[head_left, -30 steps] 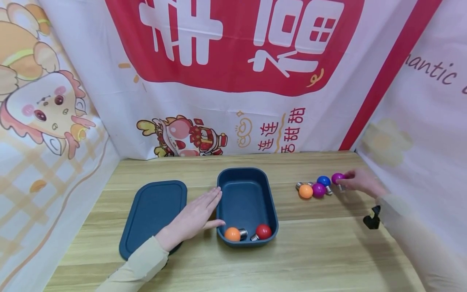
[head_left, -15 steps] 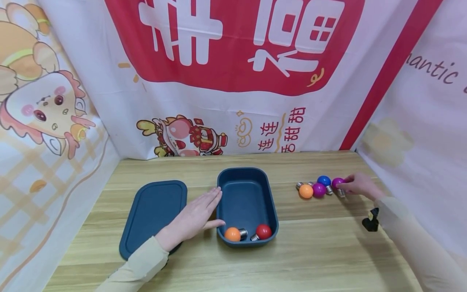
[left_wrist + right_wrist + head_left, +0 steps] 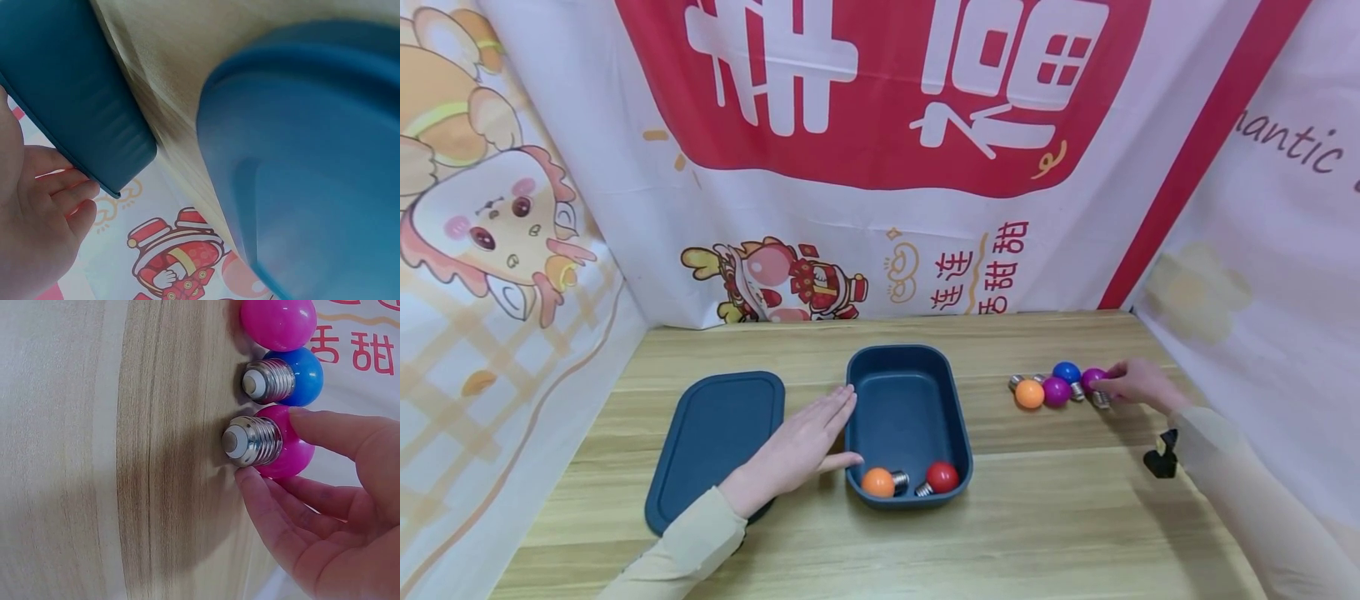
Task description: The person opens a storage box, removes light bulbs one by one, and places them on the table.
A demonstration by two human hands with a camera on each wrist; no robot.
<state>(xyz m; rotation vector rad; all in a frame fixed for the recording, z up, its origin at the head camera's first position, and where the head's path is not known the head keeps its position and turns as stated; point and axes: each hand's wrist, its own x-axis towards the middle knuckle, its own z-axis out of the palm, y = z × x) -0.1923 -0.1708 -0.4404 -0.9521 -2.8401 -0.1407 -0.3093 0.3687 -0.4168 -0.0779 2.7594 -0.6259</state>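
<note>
My left hand (image 3: 797, 450) lies with straight fingers along the left rim of a dark blue box (image 3: 901, 412). In the left wrist view its fingertips touch the box wall (image 3: 94, 106). An orange bulb (image 3: 877, 482) and a red bulb (image 3: 943, 477) lie at the box's near end. To the right, my right hand (image 3: 1142, 385) pinches a purple bulb (image 3: 294, 450) between thumb and fingers, its metal screw base pointing toward me. A blue bulb (image 3: 1065, 372) sits right beside it. Another purple bulb (image 3: 1056, 391) and an orange bulb (image 3: 1029, 393) continue the group leftward.
A dark blue lid (image 3: 718, 442) lies flat left of the box, partly under my left forearm. Another screw base (image 3: 1015, 381) shows behind the orange bulb. Printed cloth (image 3: 887, 250) hangs behind the wooden table (image 3: 1037, 517) and along both sides.
My right hand has shifted the pinched purple bulb slightly down and toward the blue bulb, mostly in the first half second. My left hand and the box stay put.
</note>
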